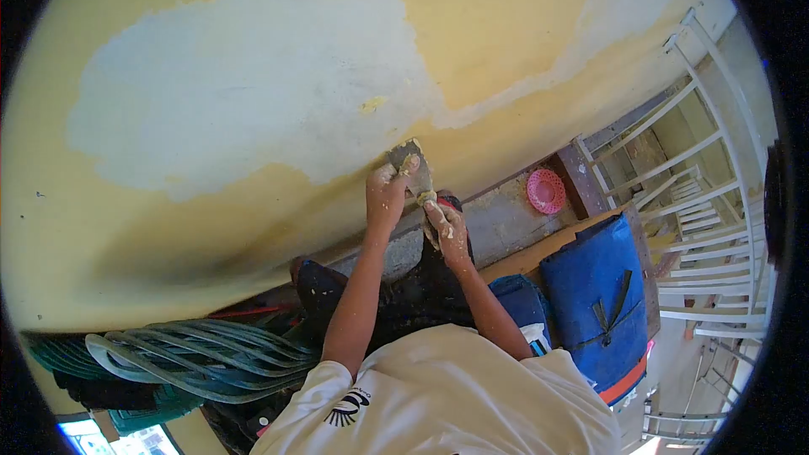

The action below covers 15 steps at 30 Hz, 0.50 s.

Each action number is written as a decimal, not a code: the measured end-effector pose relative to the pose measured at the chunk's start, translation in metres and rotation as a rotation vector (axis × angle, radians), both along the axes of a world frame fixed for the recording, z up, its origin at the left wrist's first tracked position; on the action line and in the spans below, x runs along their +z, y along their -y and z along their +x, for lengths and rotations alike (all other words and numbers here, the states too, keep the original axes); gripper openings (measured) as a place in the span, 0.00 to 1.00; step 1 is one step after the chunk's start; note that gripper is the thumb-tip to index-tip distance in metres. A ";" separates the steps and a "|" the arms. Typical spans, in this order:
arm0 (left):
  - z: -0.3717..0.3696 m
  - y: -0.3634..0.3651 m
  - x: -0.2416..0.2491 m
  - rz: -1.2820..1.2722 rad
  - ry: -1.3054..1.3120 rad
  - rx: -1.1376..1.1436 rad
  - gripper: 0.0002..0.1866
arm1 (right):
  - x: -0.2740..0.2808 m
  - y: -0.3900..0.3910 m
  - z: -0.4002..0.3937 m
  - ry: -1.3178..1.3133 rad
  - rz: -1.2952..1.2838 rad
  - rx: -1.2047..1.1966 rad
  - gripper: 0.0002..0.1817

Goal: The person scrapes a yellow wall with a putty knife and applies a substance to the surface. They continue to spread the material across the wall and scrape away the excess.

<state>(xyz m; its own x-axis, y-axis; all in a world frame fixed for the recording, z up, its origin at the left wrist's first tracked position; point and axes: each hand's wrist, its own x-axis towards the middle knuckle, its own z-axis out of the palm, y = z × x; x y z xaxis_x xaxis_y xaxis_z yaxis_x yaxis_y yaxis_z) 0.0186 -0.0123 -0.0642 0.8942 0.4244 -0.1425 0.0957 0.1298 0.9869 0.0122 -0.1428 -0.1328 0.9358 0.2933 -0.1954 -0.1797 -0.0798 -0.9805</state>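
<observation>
Both hands meet in front of the wall on a putty knife, its broad blade turned up toward the wall. My left hand grips the blade's side, with the thumb lying over its face. Lower down, my right hand is closed around the handle end, which the fingers mostly hide. Pale yellowish crumbs and paste cling to the blade and to both hands. Just beyond the blade is the yellow wall with a large bare whitish patch. A small yellow fleck stays inside that patch.
A pink plastic basket sits on the floor by the wall. At right are a folded blue bundle tied with a strap and white metal railings. Stacked green woven-looking plastic items stand at lower left, near my legs.
</observation>
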 end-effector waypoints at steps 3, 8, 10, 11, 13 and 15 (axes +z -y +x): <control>-0.001 -0.001 0.002 0.020 0.030 -0.011 0.17 | 0.004 -0.001 -0.004 0.181 0.010 -0.113 0.25; -0.004 0.004 0.031 -0.090 0.088 0.016 0.16 | 0.048 0.008 0.000 -0.052 0.034 0.042 0.24; -0.006 0.004 0.034 -0.098 0.074 0.028 0.15 | 0.040 0.006 -0.003 -0.099 0.066 0.048 0.24; -0.007 0.006 0.035 -0.087 0.071 0.047 0.15 | 0.034 0.005 -0.006 -0.090 0.079 0.043 0.24; -0.004 0.002 0.031 0.024 0.074 0.056 0.15 | 0.032 0.000 -0.006 -0.032 0.097 0.022 0.24; 0.001 -0.008 0.011 0.218 0.083 0.041 0.15 | 0.030 -0.001 -0.003 0.061 0.100 -0.002 0.25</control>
